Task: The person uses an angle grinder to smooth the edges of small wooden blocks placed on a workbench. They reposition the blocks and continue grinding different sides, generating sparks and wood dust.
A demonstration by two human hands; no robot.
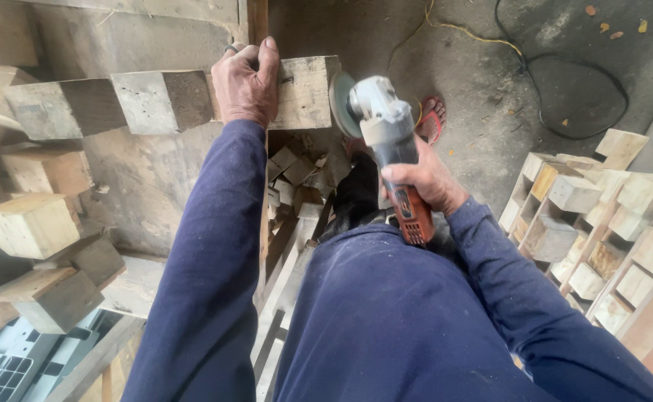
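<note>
My left hand (246, 83) presses flat on a wooden block (305, 91) that lies at the right edge of a workbench (148, 186). My right hand (424, 179) grips the orange-and-grey body of an angle grinder (386, 138). The grinder's disc (340, 104) stands against the right end face of that block. Both arms wear dark blue sleeves.
Several wooden blocks (32, 223) lie on the bench at left, and two more (110, 103) sit beside my left hand. A pile of blocks (602, 223) stands at right. Offcuts (296, 175) lie on the floor below. A yellow cord (475, 33) and a black cable (587, 71) cross the concrete floor.
</note>
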